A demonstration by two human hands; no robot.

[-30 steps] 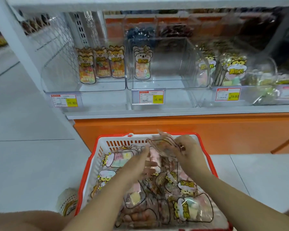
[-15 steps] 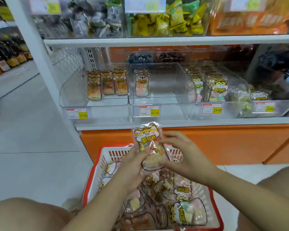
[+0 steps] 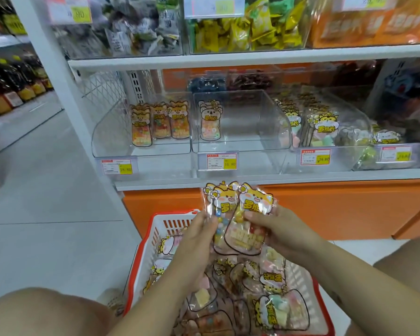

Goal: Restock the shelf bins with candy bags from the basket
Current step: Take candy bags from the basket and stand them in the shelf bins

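Hovering above the basket (image 3: 141,253), the left hand (image 3: 194,241) and right hand (image 3: 280,230) each pinch one side of a fanned stack (image 3: 243,226) of candy bags, fingers (image 3: 255,215) curled round its edges. Squaring the stack first should let it slide upright into the nearly empty middle bin (image 3: 257,117), beside the lone bag (image 3: 210,123) there.

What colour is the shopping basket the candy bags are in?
The basket is white with a red rim; head view shows it best.

A shop: shelf bins (image 3: 240,122) of bagged sweets with price tags (image 3: 221,161).
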